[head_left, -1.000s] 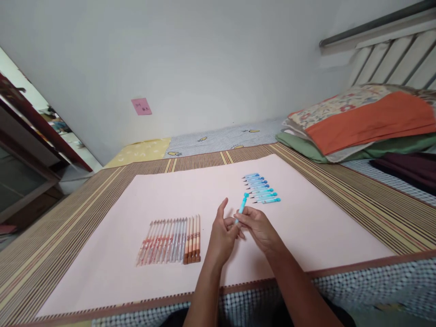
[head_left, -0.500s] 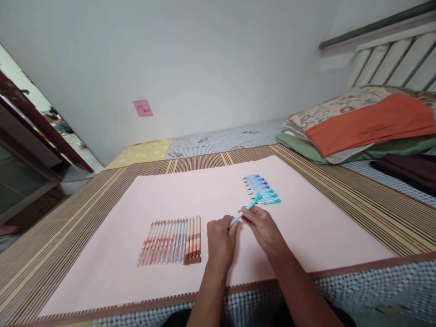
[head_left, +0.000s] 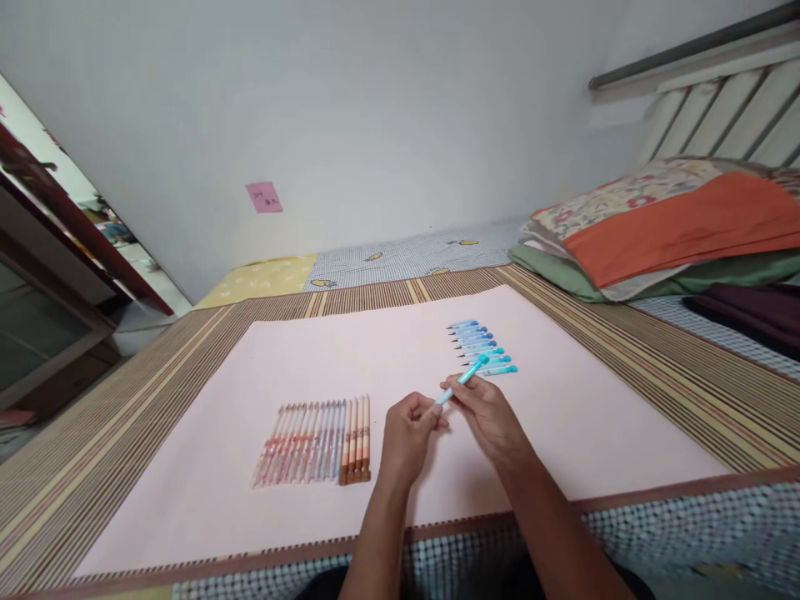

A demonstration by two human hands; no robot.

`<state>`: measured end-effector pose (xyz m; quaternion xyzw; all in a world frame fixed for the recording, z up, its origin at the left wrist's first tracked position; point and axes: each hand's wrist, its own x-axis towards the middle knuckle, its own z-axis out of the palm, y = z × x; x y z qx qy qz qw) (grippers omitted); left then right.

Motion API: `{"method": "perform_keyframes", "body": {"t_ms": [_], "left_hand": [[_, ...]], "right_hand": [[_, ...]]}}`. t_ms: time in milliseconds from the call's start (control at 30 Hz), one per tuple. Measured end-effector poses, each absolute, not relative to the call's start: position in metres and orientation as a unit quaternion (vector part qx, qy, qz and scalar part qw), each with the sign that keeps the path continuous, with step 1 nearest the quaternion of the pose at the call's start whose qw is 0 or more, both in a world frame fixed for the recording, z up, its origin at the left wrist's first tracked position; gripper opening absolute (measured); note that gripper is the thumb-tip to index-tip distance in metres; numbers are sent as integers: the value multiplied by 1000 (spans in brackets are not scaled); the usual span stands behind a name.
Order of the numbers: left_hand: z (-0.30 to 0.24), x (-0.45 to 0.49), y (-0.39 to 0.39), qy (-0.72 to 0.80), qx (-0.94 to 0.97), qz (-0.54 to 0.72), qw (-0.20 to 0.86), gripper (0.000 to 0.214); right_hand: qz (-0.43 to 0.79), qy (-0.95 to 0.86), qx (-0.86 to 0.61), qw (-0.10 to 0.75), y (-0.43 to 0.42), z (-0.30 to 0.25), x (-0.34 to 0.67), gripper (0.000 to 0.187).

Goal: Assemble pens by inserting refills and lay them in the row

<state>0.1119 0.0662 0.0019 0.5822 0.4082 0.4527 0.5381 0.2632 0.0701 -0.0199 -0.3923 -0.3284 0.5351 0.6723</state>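
A light-blue pencil with a turquoise top [head_left: 467, 377] is held slanted over the pink sheet, its top end pointing up and right. My left hand [head_left: 409, 429] pinches its lower end, and the tip is hidden by the fingers. Around the middle of the barrel close the thumb and fingers of my right hand [head_left: 491, 417]. Just beyond that hand lies a column of blue and turquoise pencils [head_left: 478, 337], several with dark tips pointing left. To the left of my left hand, clear pens with reddish and grey barrels [head_left: 300, 446] lie side by side, touching brown-ended pens [head_left: 356, 446].
The pink sheet [head_left: 206, 483] covers much of a striped mat [head_left: 631, 367]. Folded bedding with an orange cover [head_left: 693, 229] is stacked at the right, below a radiator [head_left: 731, 108]. A pink note [head_left: 263, 197] sticks to the wall ahead.
Both hands still hold the pencil, which has shifted slightly right. My left hand now grips nearer the very end, with less of the barrel covered.
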Motion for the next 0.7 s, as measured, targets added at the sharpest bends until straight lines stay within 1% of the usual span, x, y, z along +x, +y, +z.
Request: {"method": "perform_keyframes", "body": {"t_ms": [100,233,300,500,567,700], "left_hand": [[1,113,64,426,598,471,489,17],[2,116,66,408,516,533,533,18],[2,117,67,398,472,564,549,20],[1,118,69,389,424,605,550,22],[1,119,69,386,417,607,555,23],[1,119,69,388,397,611,564,23]], "right_hand": [[549,-310,-390,671,71,-20,262,31],[564,-294,-367,679,70,-18,261,29],[558,-290,-370,684,69,-16,262,31],[478,-288,-424,714,67,-10,263,59],[444,-301,-448,715,67,-9,261,60],[379,-342,-492,705,67,-9,258,55]]}}
